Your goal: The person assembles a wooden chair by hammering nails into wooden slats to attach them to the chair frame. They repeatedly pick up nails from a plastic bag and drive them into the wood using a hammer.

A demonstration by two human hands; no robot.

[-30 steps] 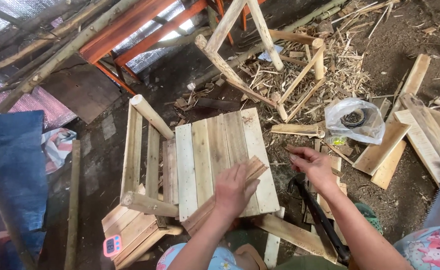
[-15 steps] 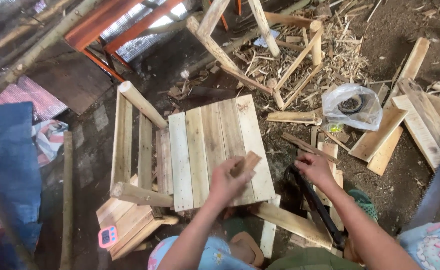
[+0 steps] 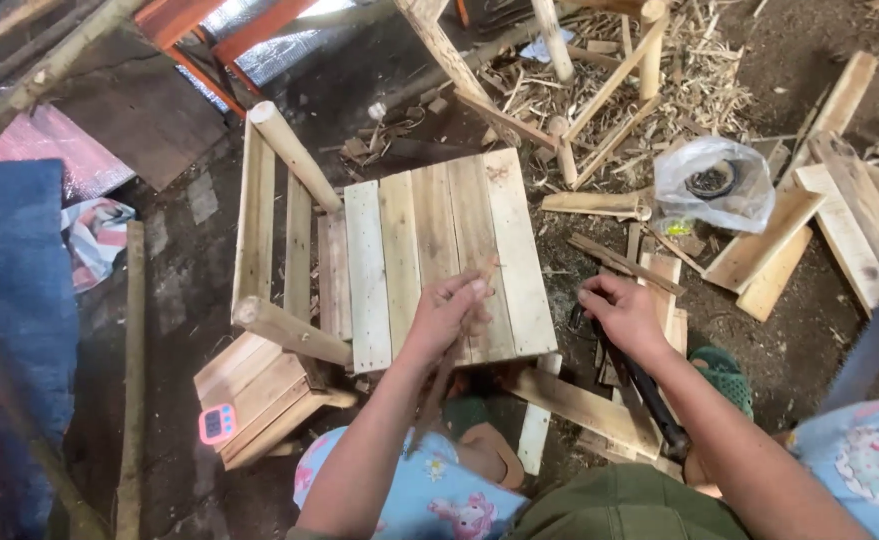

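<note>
Our left hand [image 3: 449,310] has drawn back toward us across the slatted chair seat [image 3: 439,255], fingers pinched around a thin wooden stick [image 3: 439,385] that now hangs below it. Our right hand [image 3: 621,315] has dropped beside the seat, curled loosely on the black tool [image 3: 649,395] among the scraps.

We see the slatted wooden chair seat [image 3: 437,255] lying in the middle, its round-legged frame [image 3: 277,240] to the left. Our left hand [image 3: 449,310] rests on the seat's near edge, our right hand [image 3: 621,312] just right of it. The plastic bag [image 3: 715,183] lies farther right, among loose planks [image 3: 771,250].
</note>
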